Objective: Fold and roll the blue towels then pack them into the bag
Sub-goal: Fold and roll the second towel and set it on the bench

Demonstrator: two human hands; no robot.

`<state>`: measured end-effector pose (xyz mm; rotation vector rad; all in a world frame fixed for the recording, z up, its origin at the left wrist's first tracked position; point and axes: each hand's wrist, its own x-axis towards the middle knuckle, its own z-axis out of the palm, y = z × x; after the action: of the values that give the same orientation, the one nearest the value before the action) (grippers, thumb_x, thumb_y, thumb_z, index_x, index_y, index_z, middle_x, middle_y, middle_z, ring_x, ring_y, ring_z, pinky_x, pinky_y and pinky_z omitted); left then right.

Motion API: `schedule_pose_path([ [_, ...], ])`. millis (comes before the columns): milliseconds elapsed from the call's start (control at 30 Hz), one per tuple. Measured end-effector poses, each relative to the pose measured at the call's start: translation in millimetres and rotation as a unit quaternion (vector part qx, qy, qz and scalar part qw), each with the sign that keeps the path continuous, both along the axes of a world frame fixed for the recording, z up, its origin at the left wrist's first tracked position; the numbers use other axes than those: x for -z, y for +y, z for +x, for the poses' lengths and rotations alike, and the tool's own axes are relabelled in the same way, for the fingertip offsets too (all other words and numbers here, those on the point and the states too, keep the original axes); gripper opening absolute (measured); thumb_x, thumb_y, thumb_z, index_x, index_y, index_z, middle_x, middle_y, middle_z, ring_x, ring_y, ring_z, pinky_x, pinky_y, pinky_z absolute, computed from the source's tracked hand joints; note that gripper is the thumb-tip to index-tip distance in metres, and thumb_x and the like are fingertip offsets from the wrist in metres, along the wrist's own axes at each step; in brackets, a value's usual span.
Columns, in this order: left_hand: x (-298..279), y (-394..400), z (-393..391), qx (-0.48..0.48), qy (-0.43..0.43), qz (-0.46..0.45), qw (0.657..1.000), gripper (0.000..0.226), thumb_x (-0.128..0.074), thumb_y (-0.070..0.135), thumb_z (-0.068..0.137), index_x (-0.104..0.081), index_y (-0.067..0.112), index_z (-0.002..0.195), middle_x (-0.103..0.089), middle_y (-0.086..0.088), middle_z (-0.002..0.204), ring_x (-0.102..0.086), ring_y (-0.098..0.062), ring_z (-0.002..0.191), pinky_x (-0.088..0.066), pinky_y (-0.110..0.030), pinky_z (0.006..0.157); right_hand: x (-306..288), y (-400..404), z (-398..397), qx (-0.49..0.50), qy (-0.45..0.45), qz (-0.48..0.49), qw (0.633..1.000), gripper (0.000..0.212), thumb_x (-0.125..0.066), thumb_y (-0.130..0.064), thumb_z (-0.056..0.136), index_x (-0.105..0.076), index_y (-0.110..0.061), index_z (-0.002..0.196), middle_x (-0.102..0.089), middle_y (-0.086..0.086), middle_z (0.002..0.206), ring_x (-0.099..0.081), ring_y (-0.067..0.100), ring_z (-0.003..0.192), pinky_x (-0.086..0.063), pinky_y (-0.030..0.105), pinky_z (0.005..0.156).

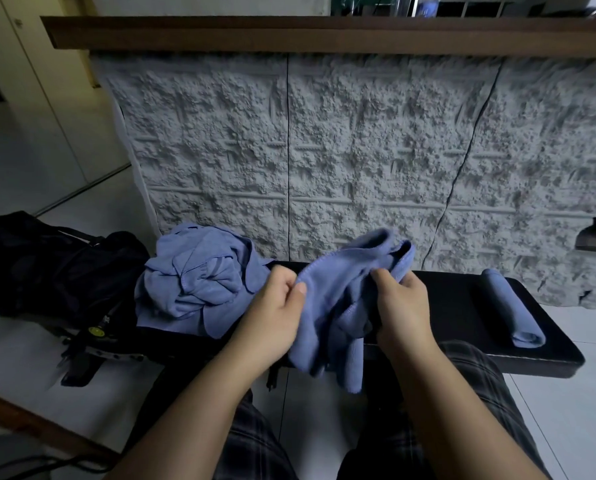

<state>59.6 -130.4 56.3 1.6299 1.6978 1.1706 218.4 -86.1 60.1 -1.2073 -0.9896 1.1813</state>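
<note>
I hold a crumpled blue towel [338, 299] above the middle of a black padded bench [462, 306]. My left hand [275, 317] pinches its left hemmed edge and my right hand [400, 303] grips the bunched cloth on the right; the lower part hangs over the bench's front edge. A heap of loose blue towels [196, 278] lies on the bench's left end. One rolled blue towel [511, 306] lies on the right end. A black bag [47, 265] sits on the floor to the left of the heap.
A rough grey textured wall panel [358, 150] rises directly behind the bench under a wooden ledge [324, 32]. Black straps and a buckle [95, 337] trail on the white tiled floor below the bag. My knees in plaid shorts [462, 393] are below the bench.
</note>
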Motion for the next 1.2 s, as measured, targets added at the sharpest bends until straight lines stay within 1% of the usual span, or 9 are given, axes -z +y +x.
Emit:
schedule_pose_path([
  [267,-26,-8,8,-0.007,-0.027,0.12,0.992,0.008,-0.05,0.022,0.094,-0.043,0.023,0.091,-0.044,0.015,0.045,-0.033,-0.004,0.04,-0.026,-0.017,0.044,-6,-3,-5,-0.05,0.011,-0.019,0.999,0.021,-0.046,-0.007,0.089,-0.045,-0.014,0.069,-0.036,0.0,0.058,-0.033,0.016,0.059,-0.026,0.028,0.055],
  [433,-18,-7,13,0.058,0.013,0.087,0.994,0.035,-0.05,0.029,0.094,-0.042,0.039,0.127,-0.033,0.016,0.054,-0.027,0.0,0.048,-0.033,-0.024,0.052,-21,-17,-15,-0.16,-0.128,0.09,0.975,0.03,-0.052,-0.019,0.095,-0.052,-0.007,0.068,-0.044,0.003,0.06,-0.039,0.014,0.058,-0.03,0.026,0.052],
  [467,-15,-6,13,0.061,0.001,0.071,0.996,0.036,-0.051,0.031,0.094,-0.044,0.041,0.127,-0.054,0.003,0.06,-0.027,0.005,0.053,-0.04,-0.028,0.058,-22,-18,-16,-0.178,-0.15,0.107,0.967,0.03,-0.053,-0.02,0.095,-0.055,-0.002,0.07,-0.046,0.005,0.062,-0.039,0.014,0.059,-0.03,0.027,0.052],
  [500,-12,-5,11,0.068,-0.017,0.058,0.996,0.032,-0.051,0.032,0.093,-0.048,0.044,0.122,-0.057,-0.007,0.095,-0.028,-0.006,0.096,-0.046,-0.032,0.067,-22,-18,-17,-0.193,-0.166,0.118,0.96,0.03,-0.053,-0.02,0.095,-0.057,0.002,0.075,-0.047,0.007,0.065,-0.04,0.014,0.061,-0.031,0.027,0.054],
  [533,-11,-4,11,0.073,-0.032,0.053,0.995,0.025,-0.05,0.034,0.091,-0.052,0.045,0.114,-0.066,-0.001,0.081,-0.064,-0.004,0.078,-0.049,-0.035,0.074,-22,-19,-18,-0.204,-0.175,0.126,0.955,0.028,-0.054,-0.02,0.095,-0.06,0.002,0.079,-0.05,0.009,0.067,-0.042,0.014,0.064,-0.033,0.027,0.057],
  [567,-11,-4,9,0.069,-0.037,0.056,0.995,0.019,-0.05,0.034,0.09,-0.054,0.043,0.106,-0.068,0.002,0.084,-0.065,-0.006,0.08,-0.05,-0.037,0.075,-22,-19,-18,-0.213,-0.176,0.129,0.953,0.026,-0.054,-0.02,0.094,-0.064,-0.002,0.08,-0.055,0.01,0.069,-0.045,0.015,0.066,-0.035,0.028,0.06],
  [700,-12,-4,5,0.018,-0.014,0.066,0.998,0.01,-0.052,0.028,0.094,-0.054,0.035,0.088,-0.067,0.005,0.08,-0.062,-0.012,0.076,-0.049,-0.041,0.075,-23,-21,-18,-0.231,-0.171,0.103,0.952,0.023,-0.054,-0.018,0.093,-0.068,-0.023,0.075,-0.062,0.004,0.07,-0.052,0.014,0.065,-0.041,0.03,0.062],
  [1067,-31,-9,-1,-0.072,-0.239,0.13,0.96,0.01,-0.057,0.019,0.092,-0.06,0.026,0.085,-0.056,-0.009,0.072,-0.05,-0.017,0.069,-0.04,-0.032,0.068,-18,-8,-2,-0.115,-0.093,0.098,0.984,0.017,-0.061,-0.017,0.091,-0.064,-0.007,0.077,-0.059,0.005,0.063,-0.053,0.017,0.063,-0.046,0.035,0.064],
  [1200,-34,-12,1,-0.022,-0.25,0.135,0.959,0.016,-0.056,0.031,0.083,-0.062,0.042,0.093,-0.046,-0.009,0.063,-0.042,-0.019,0.062,-0.037,-0.032,0.062,-22,-11,-2,-0.111,-0.015,0.08,0.991,0.023,-0.059,-0.019,0.093,-0.067,-0.004,0.078,-0.064,0.011,0.071,-0.054,0.02,0.069,-0.046,0.036,0.066],
])
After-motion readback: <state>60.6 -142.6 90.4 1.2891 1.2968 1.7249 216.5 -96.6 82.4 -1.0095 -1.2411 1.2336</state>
